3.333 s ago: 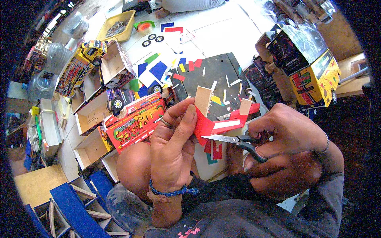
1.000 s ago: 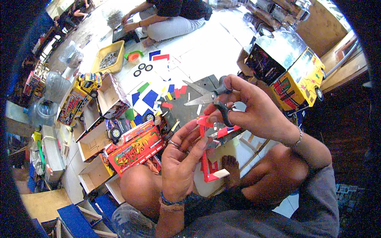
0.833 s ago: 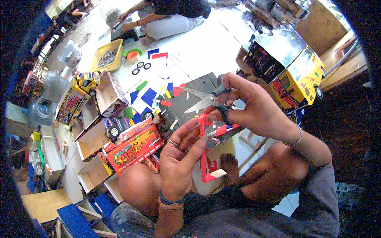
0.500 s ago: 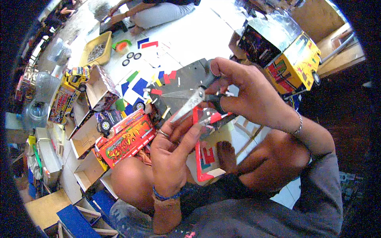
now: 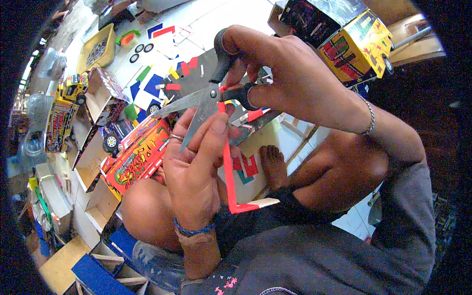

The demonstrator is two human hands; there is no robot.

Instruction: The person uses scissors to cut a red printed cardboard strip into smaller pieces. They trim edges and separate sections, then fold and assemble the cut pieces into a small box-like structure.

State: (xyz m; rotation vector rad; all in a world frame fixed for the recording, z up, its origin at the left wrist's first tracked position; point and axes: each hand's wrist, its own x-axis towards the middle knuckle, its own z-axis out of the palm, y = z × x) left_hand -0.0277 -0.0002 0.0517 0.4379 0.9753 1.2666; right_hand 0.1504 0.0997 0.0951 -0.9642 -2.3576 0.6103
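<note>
My right hand (image 5: 300, 81) grips black-handled scissors (image 5: 213, 94), a finger and thumb through the loops. The blades are spread apart, pointing left over my left fingers, and their pivot end is close to the top of a thin red-covered strip (image 5: 229, 172). That strip is pinched between thumb and fingers of my left hand (image 5: 194, 169); it bends at its lower corner into a short arm with a bare, pale tip (image 5: 265, 202). Beyond my hands lies a dark board (image 5: 204, 73) with small coloured scraps.
A red printed toy truck body (image 5: 140, 155) lies left of my hands, beside open wooden boxes (image 5: 91, 169). A yellow toy truck (image 5: 356, 49) stands at upper right. Farther off are a yellow basket (image 5: 109, 55), small wheels (image 5: 139, 48) and coloured sheets (image 5: 153, 84). My bare foot (image 5: 273, 164) is below.
The scissors have opened wide; their blades were closed together before. Both hands have shifted left in the picture, the scissors' pivot now nearer the strip's upper end. The strip stays in my left hand.
</note>
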